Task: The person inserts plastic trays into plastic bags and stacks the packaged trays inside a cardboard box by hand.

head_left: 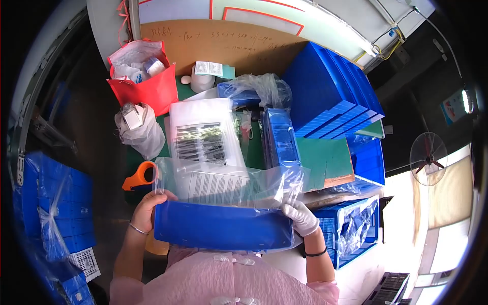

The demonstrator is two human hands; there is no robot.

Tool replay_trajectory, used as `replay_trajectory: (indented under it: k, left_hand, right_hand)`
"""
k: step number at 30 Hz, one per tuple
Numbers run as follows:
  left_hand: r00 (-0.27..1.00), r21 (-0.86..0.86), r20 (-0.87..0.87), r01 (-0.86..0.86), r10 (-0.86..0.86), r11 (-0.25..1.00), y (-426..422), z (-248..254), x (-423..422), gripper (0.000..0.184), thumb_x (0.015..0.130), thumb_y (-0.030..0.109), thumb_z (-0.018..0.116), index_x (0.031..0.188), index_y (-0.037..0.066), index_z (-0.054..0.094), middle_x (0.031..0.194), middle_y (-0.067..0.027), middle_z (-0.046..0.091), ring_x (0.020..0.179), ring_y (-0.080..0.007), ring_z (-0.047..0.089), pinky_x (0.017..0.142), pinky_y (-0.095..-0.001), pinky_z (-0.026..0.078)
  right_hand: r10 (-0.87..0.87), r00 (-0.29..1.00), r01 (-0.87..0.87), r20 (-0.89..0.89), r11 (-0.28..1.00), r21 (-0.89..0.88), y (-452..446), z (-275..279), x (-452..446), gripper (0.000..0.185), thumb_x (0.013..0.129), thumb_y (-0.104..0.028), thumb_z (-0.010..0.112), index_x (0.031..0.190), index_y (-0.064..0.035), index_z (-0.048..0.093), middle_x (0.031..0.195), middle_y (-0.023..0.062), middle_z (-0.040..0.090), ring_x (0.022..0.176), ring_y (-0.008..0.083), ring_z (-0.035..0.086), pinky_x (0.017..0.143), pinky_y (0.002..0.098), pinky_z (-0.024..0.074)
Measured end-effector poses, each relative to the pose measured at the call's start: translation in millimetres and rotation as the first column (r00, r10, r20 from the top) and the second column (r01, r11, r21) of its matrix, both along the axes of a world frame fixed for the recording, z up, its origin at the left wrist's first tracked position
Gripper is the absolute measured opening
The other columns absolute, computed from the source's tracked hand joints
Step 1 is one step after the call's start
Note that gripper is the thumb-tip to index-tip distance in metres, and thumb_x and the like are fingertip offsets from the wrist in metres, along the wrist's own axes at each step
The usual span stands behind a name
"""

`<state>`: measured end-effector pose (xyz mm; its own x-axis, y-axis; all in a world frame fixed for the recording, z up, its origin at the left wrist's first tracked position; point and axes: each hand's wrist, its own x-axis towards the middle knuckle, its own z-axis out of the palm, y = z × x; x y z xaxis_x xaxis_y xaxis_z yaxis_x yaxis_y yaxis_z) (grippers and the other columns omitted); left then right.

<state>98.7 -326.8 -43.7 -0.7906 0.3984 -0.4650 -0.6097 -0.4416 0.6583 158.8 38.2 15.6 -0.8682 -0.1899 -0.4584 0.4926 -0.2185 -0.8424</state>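
Observation:
A long blue plastic panel or box side [223,225] is held level in front of my body, inside a clear plastic bag [264,190] whose loose upper part spreads over the table. My left hand [151,209], bare, grips its left end with the thumb on top. My right hand [302,218], in a white glove, pinches the bag at the right end. Just beyond lie printed white sheets or bags [201,134], partly under the clear film. An orange looped tool [141,175] rests near my left hand.
Blue bins [325,94] are stacked at the back right, with a blue crate [356,231] below. A narrow blue bin [281,140] stands mid-table. A red bag [145,84] and a white plastic bag [142,129] sit at the left. More blue bins [66,203] stand far left.

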Motion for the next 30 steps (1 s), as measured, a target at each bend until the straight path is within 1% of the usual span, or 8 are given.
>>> replay_trajectory:
  k: [6,8,14,16,18,23,28,30]
  left_hand:
    - [0.965,-0.168,-0.258,-0.089,0.044,0.982,8.5,-41.0,2.5,0.013,0.069,-0.004,0.049,0.072,0.000,0.061,0.081,-0.0094,0.060,0.077,-0.0174,0.056,0.071,-0.0272,0.045]
    - [0.622,-0.231,-0.735,0.145,-0.270,0.962,-1.7,-62.7,-2.2,0.012,0.071,-0.002,0.048,0.071,0.001,0.060,0.076,-0.0085,0.059,0.083,-0.0206,0.055,0.076,-0.0320,0.043]
    - [0.687,-0.113,-0.525,0.530,-0.503,0.841,7.4,-12.9,-36.4,0.050,0.059,0.046,0.071,0.086,0.005,0.058,0.098,-0.0080,0.054,0.108,-0.0275,0.040,0.099,-0.0395,0.021]
    - [0.287,-0.675,-0.594,0.329,-0.751,0.660,19.7,-1.4,-54.4,0.045,0.060,0.039,0.073,0.089,0.008,0.057,0.102,-0.0066,0.051,0.111,-0.0265,0.036,0.097,-0.0403,0.024]
    - [0.323,-0.581,-0.705,0.249,-0.632,0.775,56.5,-2.2,-75.4,0.035,0.066,0.031,0.071,0.087,0.007,0.057,0.088,-0.0041,0.054,0.093,-0.0210,0.048,0.086,-0.0346,0.034]
    - [0.479,-0.648,-0.692,-0.083,-0.539,0.757,207.9,25.3,-162.6,0.034,0.081,0.034,0.055,0.082,0.001,0.058,0.066,-0.0079,0.058,0.061,-0.0126,0.053,0.056,-0.0261,0.040]
    - [0.366,-0.774,-0.633,-0.291,-0.682,0.562,334.6,34.7,-252.2,0.049,0.077,0.048,0.053,0.092,0.002,0.058,0.082,-0.0150,0.061,0.077,-0.0285,0.059,0.070,-0.0365,0.043]
    - [0.240,-0.540,-0.805,-0.678,-0.543,0.499,353.1,9.4,-258.0,0.062,0.074,0.051,0.054,0.107,-0.002,0.049,0.097,-0.0158,0.057,0.094,-0.0281,0.053,0.083,-0.0386,0.038]
  right_hand:
    - [-0.198,0.937,0.250,-0.287,0.956,0.155,-7.2,-74.1,54.1,0.012,0.080,-0.009,0.054,0.083,0.0011,0.061,0.086,0.0060,0.060,0.083,0.0140,0.054,0.078,0.0267,0.0417]
    - [0.012,0.843,0.136,-0.537,0.963,0.235,5.1,-106.0,80.3,0.013,0.074,-0.011,0.055,0.079,0.0003,0.061,0.090,0.0121,0.061,0.086,0.0236,0.056,0.084,0.0347,0.0410]
    - [0.268,0.937,-0.002,-0.223,0.645,0.765,-18.1,-33.6,96.3,0.028,0.070,-0.018,0.058,0.094,-0.0049,0.057,0.084,0.0141,0.059,0.079,0.0278,0.057,0.080,0.0362,0.0430]
    - [0.491,0.838,0.073,-0.239,0.333,0.940,-20.9,-33.8,97.0,0.037,0.069,-0.024,0.061,0.100,-0.0060,0.054,0.079,0.0124,0.059,0.074,0.0301,0.057,0.072,0.0375,0.0454]
    - [0.527,0.804,0.133,-0.277,0.295,0.946,-4.5,-58.8,97.6,0.036,0.068,-0.023,0.063,0.098,-0.0046,0.054,0.077,0.0110,0.058,0.070,0.0309,0.057,0.065,0.0381,0.0460]
    - [-0.180,0.933,0.351,-0.311,0.635,0.688,41.7,-64.1,46.3,0.033,0.075,-0.017,0.058,0.102,0.0003,0.050,0.080,0.0117,0.058,0.070,0.0189,0.055,0.066,0.0290,0.0444]
    - [-0.382,0.867,0.484,-0.319,0.799,0.358,96.0,-79.9,-22.5,0.033,0.083,-0.026,0.050,0.101,0.0030,0.051,0.080,0.0011,0.052,0.075,0.0078,0.043,0.069,0.0228,0.0379]
    - [-0.400,0.881,0.461,-0.252,0.845,0.272,111.7,-98.2,-43.9,0.033,0.085,-0.028,0.048,0.098,0.0023,0.052,0.079,0.0001,0.050,0.073,0.0077,0.041,0.068,0.0225,0.0366]
